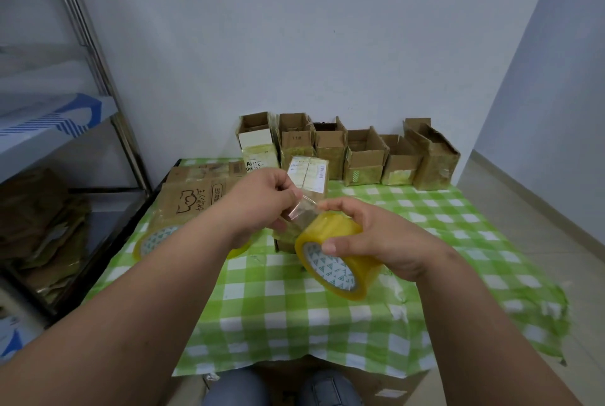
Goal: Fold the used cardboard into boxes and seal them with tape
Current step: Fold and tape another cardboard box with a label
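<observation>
Small box (306, 176) standing mid-bench, just behind both hands, top seam under clear tape. Tape roll (339, 255) gripped in right hand (379, 242), fingers curled round its rim. Free tape end (302, 209) pinched between thumb and fingers of left hand (262, 206), pulled out short of the box. Six taped boxes (347, 150) lined along the wall, tops open. Flat cardboard (193, 196) stacked left, unfolded. Second roll (154, 238) beside it. Roughly midway, by the look.
</observation>
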A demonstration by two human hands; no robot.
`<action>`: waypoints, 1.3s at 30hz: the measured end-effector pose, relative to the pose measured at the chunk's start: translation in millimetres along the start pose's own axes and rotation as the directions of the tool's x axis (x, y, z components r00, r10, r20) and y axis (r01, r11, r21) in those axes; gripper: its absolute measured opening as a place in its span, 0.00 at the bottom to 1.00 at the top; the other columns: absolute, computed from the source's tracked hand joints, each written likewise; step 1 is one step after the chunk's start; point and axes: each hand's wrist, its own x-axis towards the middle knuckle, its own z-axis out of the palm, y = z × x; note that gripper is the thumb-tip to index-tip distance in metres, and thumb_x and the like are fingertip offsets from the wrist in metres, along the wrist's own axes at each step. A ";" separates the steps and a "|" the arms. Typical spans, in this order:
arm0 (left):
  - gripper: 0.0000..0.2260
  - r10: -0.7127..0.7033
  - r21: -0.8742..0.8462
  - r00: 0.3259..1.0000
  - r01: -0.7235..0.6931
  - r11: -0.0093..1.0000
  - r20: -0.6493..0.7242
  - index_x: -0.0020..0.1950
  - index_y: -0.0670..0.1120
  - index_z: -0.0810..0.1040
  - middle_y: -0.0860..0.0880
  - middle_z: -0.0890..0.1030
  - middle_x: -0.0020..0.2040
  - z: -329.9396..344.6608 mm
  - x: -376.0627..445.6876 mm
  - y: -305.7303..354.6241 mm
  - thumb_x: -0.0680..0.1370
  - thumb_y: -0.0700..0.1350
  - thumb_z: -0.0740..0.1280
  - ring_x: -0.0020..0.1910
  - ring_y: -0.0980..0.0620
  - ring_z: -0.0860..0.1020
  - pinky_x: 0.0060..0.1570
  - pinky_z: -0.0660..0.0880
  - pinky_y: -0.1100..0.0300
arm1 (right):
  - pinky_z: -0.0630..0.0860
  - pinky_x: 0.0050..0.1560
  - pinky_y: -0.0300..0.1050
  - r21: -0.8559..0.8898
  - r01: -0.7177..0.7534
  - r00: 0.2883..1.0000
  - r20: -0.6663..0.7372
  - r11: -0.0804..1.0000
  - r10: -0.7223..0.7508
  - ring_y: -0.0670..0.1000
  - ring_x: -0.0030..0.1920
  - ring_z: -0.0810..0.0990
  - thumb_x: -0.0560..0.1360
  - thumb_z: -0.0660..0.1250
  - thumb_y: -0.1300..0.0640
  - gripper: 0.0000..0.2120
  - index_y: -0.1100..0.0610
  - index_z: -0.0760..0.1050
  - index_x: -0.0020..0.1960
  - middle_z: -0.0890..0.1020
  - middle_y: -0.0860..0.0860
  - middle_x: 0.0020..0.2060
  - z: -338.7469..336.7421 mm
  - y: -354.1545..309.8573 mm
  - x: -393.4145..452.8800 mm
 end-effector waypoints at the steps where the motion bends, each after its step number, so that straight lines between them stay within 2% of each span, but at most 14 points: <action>1: 0.07 -0.005 -0.001 1.000 0.005 1.000 -0.002 0.43 0.43 0.76 0.46 0.81 0.36 -2.7 -0.9 0.5 0.81 0.41 0.66 0.37 0.51 0.80 0.44 0.81 0.51 | 0.76 0.64 0.53 0.037 0.018 1.000 0.007 0.999 -0.018 0.51 0.61 0.80 0.59 0.82 0.52 0.41 0.43 0.71 0.69 0.82 0.49 0.60 -1.0 2.7 -0.4; 2: 0.07 -0.013 -0.005 1.000 0.013 1.000 -0.002 0.43 0.43 0.75 0.46 0.80 0.35 -4.9 -1.9 0.5 0.81 0.40 0.65 0.36 0.52 0.80 0.42 0.81 0.53 | 0.77 0.63 0.50 0.076 0.031 1.000 -0.004 0.997 -0.031 0.50 0.61 0.80 0.59 0.82 0.54 0.43 0.43 0.68 0.70 0.82 0.50 0.60 -2.3 3.9 -1.8; 4: 0.07 -0.031 -0.006 0.999 0.031 0.999 -0.016 0.43 0.42 0.75 0.45 0.79 0.36 -8.4 -2.6 -1.8 0.81 0.40 0.65 0.34 0.53 0.79 0.38 0.81 0.57 | 0.79 0.57 0.46 0.140 0.059 0.998 -0.001 0.988 -0.059 0.52 0.58 0.82 0.61 0.79 0.58 0.38 0.45 0.70 0.67 0.84 0.52 0.55 -6.8 5.4 -5.1; 8: 0.08 -0.079 -0.056 0.993 0.074 0.996 -0.088 0.41 0.42 0.73 0.44 0.77 0.36 -15.6 0.5 -11.9 0.80 0.38 0.64 0.35 0.51 0.77 0.40 0.81 0.54 | 0.77 0.53 0.48 0.103 0.142 0.988 0.042 0.985 -0.147 0.53 0.50 0.83 0.63 0.77 0.57 0.23 0.61 0.78 0.57 0.85 0.54 0.48 -16.3 11.4 -8.4; 13: 0.08 -0.116 -0.124 0.985 0.100 0.987 -0.125 0.40 0.43 0.73 0.44 0.77 0.34 -18.0 6.4 -20.8 0.80 0.37 0.65 0.35 0.50 0.77 0.39 0.80 0.53 | 0.74 0.54 0.52 0.167 0.196 0.980 -0.051 0.966 -0.190 0.57 0.49 0.81 0.61 0.75 0.50 0.16 0.55 0.82 0.46 0.83 0.57 0.45 -24.0 18.4 -8.0; 16: 0.09 -0.132 -0.148 0.981 0.111 0.983 -0.141 0.40 0.43 0.73 0.44 0.77 0.35 -16.7 12.3 -23.1 0.80 0.37 0.64 0.36 0.49 0.77 0.39 0.80 0.52 | 0.73 0.53 0.53 0.140 0.200 0.976 -0.119 0.970 -0.184 0.58 0.48 0.80 0.60 0.77 0.46 0.25 0.63 0.80 0.50 0.82 0.59 0.44 -27.9 21.1 -5.1; 19: 0.08 -0.143 -0.162 0.980 0.120 0.979 -0.138 0.40 0.43 0.73 0.44 0.76 0.36 -17.2 18.2 -25.8 0.80 0.37 0.64 0.35 0.49 0.77 0.39 0.81 0.52 | 0.73 0.55 0.56 0.113 0.193 0.972 -0.156 0.975 -0.174 0.60 0.48 0.79 0.57 0.79 0.37 0.40 0.68 0.78 0.53 0.80 0.68 0.48 -31.5 23.6 -4.9; 21: 0.08 -0.145 -0.159 0.981 0.123 0.980 -0.132 0.41 0.42 0.73 0.44 0.76 0.36 -16.1 20.9 -27.6 0.80 0.37 0.64 0.35 0.49 0.77 0.39 0.80 0.52 | 0.73 0.57 0.59 0.093 0.185 0.972 -0.162 0.978 -0.169 0.60 0.48 0.80 0.59 0.78 0.38 0.37 0.67 0.78 0.53 0.80 0.69 0.50 -32.0 22.0 -3.8; 23: 0.08 -0.153 -0.174 0.978 0.128 0.976 -0.141 0.41 0.42 0.72 0.43 0.76 0.36 -15.5 24.3 -28.4 0.80 0.37 0.64 0.35 0.49 0.76 0.39 0.81 0.51 | 0.73 0.56 0.60 0.069 0.174 0.969 -0.187 0.982 -0.159 0.57 0.46 0.81 0.61 0.75 0.40 0.28 0.62 0.81 0.50 0.82 0.63 0.45 -34.5 19.4 -0.2; 27: 0.08 -0.157 -0.191 0.970 0.122 0.974 -0.186 0.41 0.42 0.72 0.42 0.75 0.37 -25.0 31.9 -29.0 0.80 0.37 0.64 0.34 0.49 0.76 0.37 0.80 0.52 | 0.72 0.46 0.49 0.026 0.158 0.953 -0.267 0.987 -0.145 0.50 0.36 0.79 0.67 0.70 0.46 0.10 0.52 0.82 0.37 0.81 0.50 0.33 -44.5 15.4 6.1; 29: 0.09 -0.164 -0.186 0.966 0.127 0.974 -0.202 0.40 0.42 0.72 0.43 0.74 0.36 -30.6 34.5 -31.8 0.80 0.37 0.64 0.33 0.49 0.75 0.36 0.80 0.52 | 0.72 0.43 0.48 -0.029 0.140 0.946 -0.291 0.990 -0.143 0.50 0.35 0.78 0.68 0.68 0.45 0.12 0.53 0.81 0.36 0.80 0.50 0.32 -48.5 14.2 7.9; 32: 0.09 -0.193 -0.180 0.959 0.157 0.971 -0.206 0.39 0.42 0.72 0.44 0.73 0.34 -31.5 37.4 -39.4 0.80 0.37 0.64 0.32 0.49 0.74 0.35 0.80 0.53 | 0.73 0.44 0.52 -0.146 0.081 0.945 -0.302 0.986 -0.123 0.55 0.37 0.79 0.69 0.70 0.43 0.19 0.61 0.79 0.42 0.80 0.58 0.35 -49.5 12.7 15.6; 36: 0.09 -0.226 -0.160 0.947 0.192 0.968 -0.227 0.40 0.41 0.72 0.44 0.74 0.33 -26.4 41.9 -52.1 0.80 0.37 0.64 0.32 0.49 0.74 0.39 0.81 0.50 | 0.77 0.48 0.53 -0.292 -0.050 0.932 -0.357 0.955 -0.061 0.58 0.43 0.83 0.75 0.71 0.50 0.11 0.57 0.82 0.42 0.84 0.57 0.40 -48.8 10.0 28.8; 39: 0.07 -0.248 -0.169 0.940 0.212 0.963 -0.233 0.41 0.40 0.73 0.43 0.74 0.35 -24.6 47.8 -54.5 0.80 0.37 0.65 0.33 0.48 0.75 0.42 0.82 0.47 | 0.77 0.46 0.53 -0.341 -0.106 0.920 -0.391 0.934 -0.039 0.58 0.43 0.82 0.75 0.71 0.50 0.11 0.58 0.83 0.42 0.84 0.57 0.40 -49.1 8.0 36.1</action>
